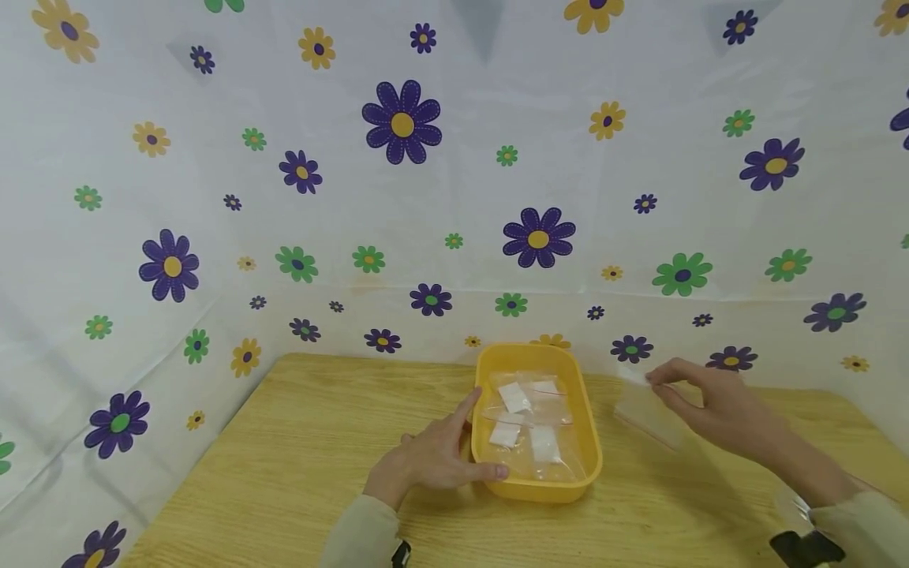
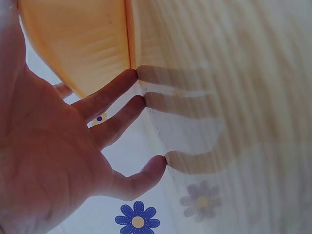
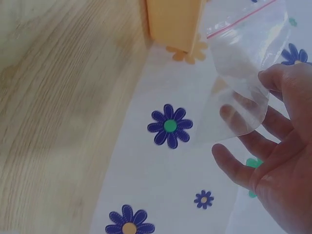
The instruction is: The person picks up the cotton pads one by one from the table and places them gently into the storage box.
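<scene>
A yellow plastic tub stands on the table, holding several clear zip bags with white squares inside. My left hand rests against its left side, thumb on the near rim and index finger along the left edge. In the left wrist view, other fingertips of that hand touch the tabletop, spread apart. Right of the tub, my right hand pinches a clear zip bag between thumb and fingers. This bag has a red seal line, and a pale shape shows inside it.
The wood-grain table ends at a white sheet printed with flowers, which hangs behind and at the left. A transparent, shiny thing lies partly behind the right forearm; its kind cannot be made out.
</scene>
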The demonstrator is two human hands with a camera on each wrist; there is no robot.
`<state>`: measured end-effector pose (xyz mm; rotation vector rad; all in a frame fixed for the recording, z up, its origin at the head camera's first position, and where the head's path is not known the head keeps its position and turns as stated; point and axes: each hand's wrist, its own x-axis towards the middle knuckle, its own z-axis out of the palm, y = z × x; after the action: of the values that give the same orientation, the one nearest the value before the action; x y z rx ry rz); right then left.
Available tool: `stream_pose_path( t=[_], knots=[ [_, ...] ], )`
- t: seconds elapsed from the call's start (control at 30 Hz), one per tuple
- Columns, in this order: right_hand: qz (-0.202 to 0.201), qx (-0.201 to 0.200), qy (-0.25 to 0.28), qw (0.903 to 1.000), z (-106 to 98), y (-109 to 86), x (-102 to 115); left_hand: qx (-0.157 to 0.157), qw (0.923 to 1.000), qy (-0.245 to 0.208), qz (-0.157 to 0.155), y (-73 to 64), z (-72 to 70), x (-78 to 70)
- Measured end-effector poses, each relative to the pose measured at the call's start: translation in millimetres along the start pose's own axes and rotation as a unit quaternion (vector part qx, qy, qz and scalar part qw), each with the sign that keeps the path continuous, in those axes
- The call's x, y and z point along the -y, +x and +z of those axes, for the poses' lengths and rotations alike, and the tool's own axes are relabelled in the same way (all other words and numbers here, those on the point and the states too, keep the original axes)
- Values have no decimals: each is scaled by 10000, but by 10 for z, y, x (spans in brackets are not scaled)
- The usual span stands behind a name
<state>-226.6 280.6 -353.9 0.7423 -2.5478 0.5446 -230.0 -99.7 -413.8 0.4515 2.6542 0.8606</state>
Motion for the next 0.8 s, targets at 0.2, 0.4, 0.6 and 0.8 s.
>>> stream_pose_path(
  t=[0.2,0.4,0.6,0.8],
  knots=[
    [17,129,28,9999,43,86,145,31,10000,-18,15,-2,-5,2],
    [-70,101,190,9997,107,178,265,46,10000,-32,13,-1,-4,2],
    [-57,210,443,9988,187,244,333,-4,10000,78,5,-8,0,-10],
    [-138,351,633,9973,276,303,414,-39,9999,114,24,-22,3,-19]
  ],
)
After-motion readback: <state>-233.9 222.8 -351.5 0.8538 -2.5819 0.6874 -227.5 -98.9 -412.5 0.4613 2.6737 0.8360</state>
